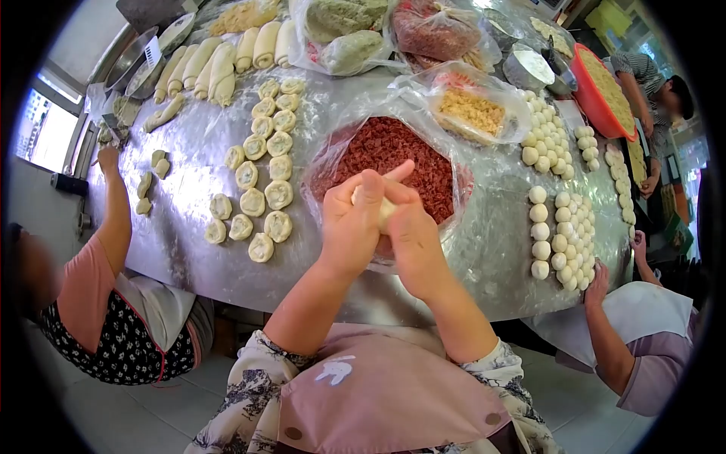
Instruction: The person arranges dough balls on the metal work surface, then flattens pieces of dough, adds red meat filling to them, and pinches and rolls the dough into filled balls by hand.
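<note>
Both hands meet over a plastic-lined container of dark red chopped filling (393, 147). Pale dough (385, 213) shows between them, mostly hidden by the fingers. My left hand (352, 219) wraps round the dough from the left, its thumb up. From the right, my right hand (412, 238) presses on the same dough, with one finger pointing up. Flat dough rounds (278, 194) with folded centres lie in rows to the left of the filling. White dough balls (540, 231) stand in rows to the right. A clear tub of yellow crumbly filling (470, 113) sits just beyond the red filling.
Dough rolls (266, 45) and bags of green filling (352, 51) and red filling (435, 34) lie at the back. A red basin (603, 91) is at the back right. Co-workers stand at left (113, 303), right (643, 333) and far right (643, 83).
</note>
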